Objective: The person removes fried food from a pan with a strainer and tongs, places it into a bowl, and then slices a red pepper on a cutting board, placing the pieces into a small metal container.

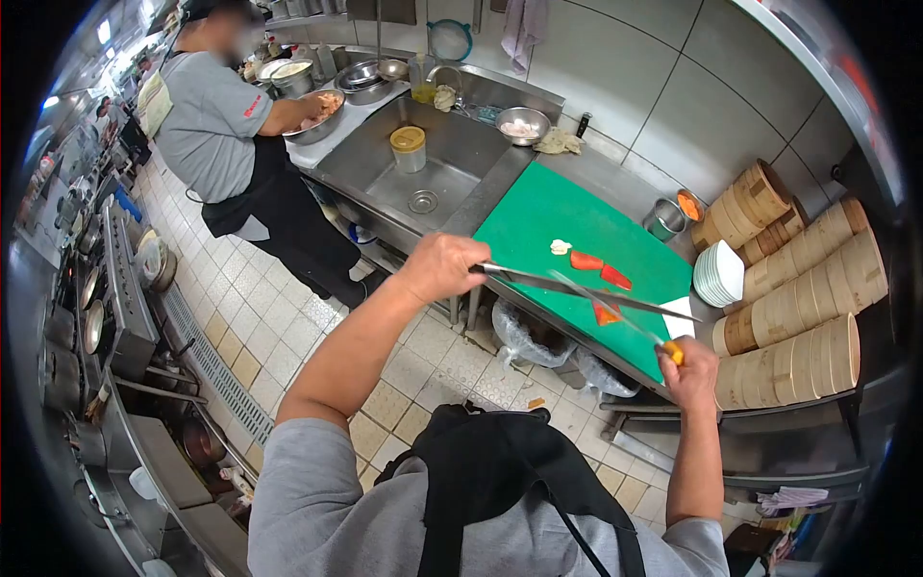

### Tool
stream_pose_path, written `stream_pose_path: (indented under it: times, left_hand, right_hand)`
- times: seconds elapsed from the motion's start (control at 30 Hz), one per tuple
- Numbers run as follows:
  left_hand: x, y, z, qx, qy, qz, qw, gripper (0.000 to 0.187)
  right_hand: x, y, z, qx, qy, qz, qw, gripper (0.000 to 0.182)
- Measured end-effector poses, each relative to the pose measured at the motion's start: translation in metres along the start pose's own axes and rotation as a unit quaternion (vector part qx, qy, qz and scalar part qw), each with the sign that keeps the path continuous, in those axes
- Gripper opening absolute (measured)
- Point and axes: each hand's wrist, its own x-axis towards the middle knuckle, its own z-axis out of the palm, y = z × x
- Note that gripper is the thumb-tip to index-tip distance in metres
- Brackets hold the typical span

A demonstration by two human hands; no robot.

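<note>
My left hand (444, 266) is closed round the dark handle of a long knife (586, 288), its blade pointing right across the green cutting board (534, 207). In my closed right hand (690, 370) is a yellow-handled tool (672, 352); its thin, blurred shaft points up and left and crosses the knife blade. Whether this shaft is a rod or a blade cannot be told. Below the crossing lie red pieces (586, 261), another red piece (616, 277) and an orange-red piece (606, 313). A small white piece (561, 247) sits beside them.
Left of the board is a sink (370, 159) holding a yellow-lidded container (409, 149). White dishes (717, 274) and bamboo steamers (784, 317) stand right. A metal bowl (524, 125) is behind. At left, another person (207, 135) has a hand in a bowl (322, 117).
</note>
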Motion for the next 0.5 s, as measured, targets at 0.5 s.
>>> stream_pose_path:
  times: [0.5]
  left_hand:
    - [-0.03,-0.004,0.074,-0.257,-0.08,-0.367,0.891,0.025]
  right_hand:
    - [-0.122,0.059,0.088,0.351,0.059,0.476,0.804,0.035]
